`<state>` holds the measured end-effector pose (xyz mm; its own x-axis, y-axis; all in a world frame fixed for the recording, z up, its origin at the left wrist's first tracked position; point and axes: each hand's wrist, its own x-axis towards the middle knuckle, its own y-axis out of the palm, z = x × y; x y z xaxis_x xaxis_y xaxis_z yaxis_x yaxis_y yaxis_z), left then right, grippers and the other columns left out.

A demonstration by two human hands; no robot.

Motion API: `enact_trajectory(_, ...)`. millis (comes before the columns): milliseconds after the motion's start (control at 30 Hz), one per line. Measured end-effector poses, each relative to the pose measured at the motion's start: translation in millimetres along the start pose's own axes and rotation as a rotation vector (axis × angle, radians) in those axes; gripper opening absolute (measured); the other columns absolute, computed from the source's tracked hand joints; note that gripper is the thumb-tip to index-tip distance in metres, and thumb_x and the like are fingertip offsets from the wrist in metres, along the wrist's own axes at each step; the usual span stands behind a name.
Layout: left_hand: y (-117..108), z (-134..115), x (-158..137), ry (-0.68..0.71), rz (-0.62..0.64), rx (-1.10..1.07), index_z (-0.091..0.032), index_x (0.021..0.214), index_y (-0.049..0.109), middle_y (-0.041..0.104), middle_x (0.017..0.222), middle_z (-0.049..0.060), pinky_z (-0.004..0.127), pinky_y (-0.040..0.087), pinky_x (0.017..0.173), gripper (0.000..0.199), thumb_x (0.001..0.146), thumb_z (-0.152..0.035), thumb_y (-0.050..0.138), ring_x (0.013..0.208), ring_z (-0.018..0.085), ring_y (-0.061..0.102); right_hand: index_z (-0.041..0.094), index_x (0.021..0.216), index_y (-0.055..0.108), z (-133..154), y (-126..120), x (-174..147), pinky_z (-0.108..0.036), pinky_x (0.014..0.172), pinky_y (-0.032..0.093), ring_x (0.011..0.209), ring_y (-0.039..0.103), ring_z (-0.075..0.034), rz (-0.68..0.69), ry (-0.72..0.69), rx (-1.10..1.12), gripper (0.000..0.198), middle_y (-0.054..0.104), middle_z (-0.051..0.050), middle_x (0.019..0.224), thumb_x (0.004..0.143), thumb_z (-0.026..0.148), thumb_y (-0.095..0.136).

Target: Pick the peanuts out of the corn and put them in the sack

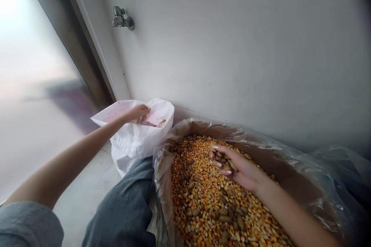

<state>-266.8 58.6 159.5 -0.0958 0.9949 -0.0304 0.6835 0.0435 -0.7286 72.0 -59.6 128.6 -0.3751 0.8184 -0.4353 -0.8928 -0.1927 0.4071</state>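
Note:
My left hand (139, 112) reaches over the mouth of a white sack (130, 139), palm down, with its fingers loosely apart. Just below the fingers are several peanuts; the hand partly hides them, and whether any still touch it is unclear. One more peanut (162, 121) shows at the sack's inner right side. My right hand (234, 166) is palm up above a deep layer of yellow corn kernels (197, 185), fingers curled round a handful of unshelled peanuts (222, 158). Many other peanuts (228, 214) lie mixed into the corn, clustered mostly toward the near side.
A cardboard box (292, 173), lined with clear plastic (164, 162), holds the corn and stands against a pale wall (232, 54). My trouser leg (124, 204) is between box and floor (95, 189). A metal tap (122, 19) sticks out from the wall, upper left.

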Motion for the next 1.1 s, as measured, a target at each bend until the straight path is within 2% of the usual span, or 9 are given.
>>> enact_trajectory(67,10,11,-4,0.063,-0.017,0.036,-0.016,0.089,0.055,0.058,0.089,0.006,0.026,0.04,0.064,0.034,0.064,-0.039,0.052,0.076,0.017,0.053,0.017,0.071,0.047,7,13,8,-0.012,0.032,0.025,0.048,0.041,-0.004,0.036,-0.004,0.007,0.013,0.049,0.001,0.069,0.069,0.028,0.055)
enact_trajectory(167,21,11,-19,0.233,-0.204,-0.092,-0.018,0.097,0.052,0.052,0.106,0.005,0.03,0.033,0.084,0.033,0.072,-0.038,0.043,0.097,0.017,0.046,0.018,0.073,0.045,27,45,26,-0.013,0.033,0.025,0.048,0.04,-0.004,0.065,-0.082,-0.056,0.015,0.048,0.001,0.068,0.07,0.029,0.053)
enact_trajectory(267,25,-4,-41,0.331,-0.339,-0.32,-0.018,0.095,0.05,0.053,0.101,0.004,0.03,0.033,0.086,0.028,0.076,-0.035,0.037,0.097,0.015,0.046,0.018,0.073,0.04,51,93,56,-0.014,0.037,0.028,0.05,0.04,-0.004,0.007,-0.457,-0.22,0.018,0.047,0.001,0.071,0.074,0.035,0.045)
enact_trajectory(367,26,-23,-64,0.384,-0.401,-0.505,-0.018,0.091,0.048,0.053,0.095,0.003,0.028,0.038,0.082,0.022,0.076,-0.031,0.037,0.094,0.014,0.047,0.019,0.091,0.039,64,138,96,-0.017,0.053,0.038,0.065,0.045,-0.007,-0.078,-0.87,-0.651,0.024,0.05,-0.001,0.085,0.079,0.038,0.037)
enact_trajectory(467,29,-39,-88,0.438,-0.411,-0.607,-0.02,0.088,0.047,0.051,0.09,0.002,0.026,0.04,0.078,0.017,0.076,-0.028,0.038,0.088,0.013,0.048,0.015,0.107,0.037,59,151,123,-0.026,0.076,0.038,0.085,0.047,-0.013,-0.047,-0.847,-0.94,0.041,0.049,-0.006,0.099,0.072,0.033,0.049)
enact_trajectory(533,33,-47,-102,0.468,-0.38,-0.639,-0.021,0.087,0.046,0.05,0.087,0.001,0.026,0.042,0.075,0.014,0.076,-0.026,0.039,0.083,0.012,0.049,0.017,0.115,0.034,49,134,124,-0.03,0.086,0.032,0.101,0.04,-0.017,-0.057,-0.873,-0.998,0.051,0.043,-0.008,0.113,0.069,0.029,0.052)
enact_trajectory(633,45,-56,-118,0.506,-0.261,-0.616,-0.019,0.085,0.047,0.05,0.079,0.001,0.027,0.043,0.071,0.013,0.076,-0.025,0.04,0.075,0.012,0.049,0.02,0.117,0.033,30,77,95,-0.03,0.089,0.03,0.106,0.037,-0.016,-0.124,-0.902,-1.126,0.044,0.041,-0.007,0.117,0.075,0.027,0.045)
enact_trajectory(867,93,-93,-127,0.622,0.329,-0.344,-0.017,0.091,0.048,0.053,0.083,0.003,0.024,0.041,0.068,0.019,0.079,-0.027,0.037,0.076,0.011,0.048,0.02,0.105,0.047,-18,-55,-20,-0.036,0.089,0.032,0.102,0.043,-0.018,0.008,-0.503,-1.469,0.028,0.046,-0.007,0.11,0.079,0.026,0.04)
enact_trajectory(1100,119,-131,-142,0.754,0.703,0.076,-0.018,0.095,0.05,0.055,0.083,0.001,0.022,0.039,0.067,0.023,0.081,-0.027,0.034,0.074,0.01,0.05,0.021,0.097,0.053,-40,-86,-78,-0.03,0.077,0.04,0.086,0.051,-0.016,0.112,-0.389,-1.693,0.023,0.051,-0.005,0.097,0.077,0.021,0.041)
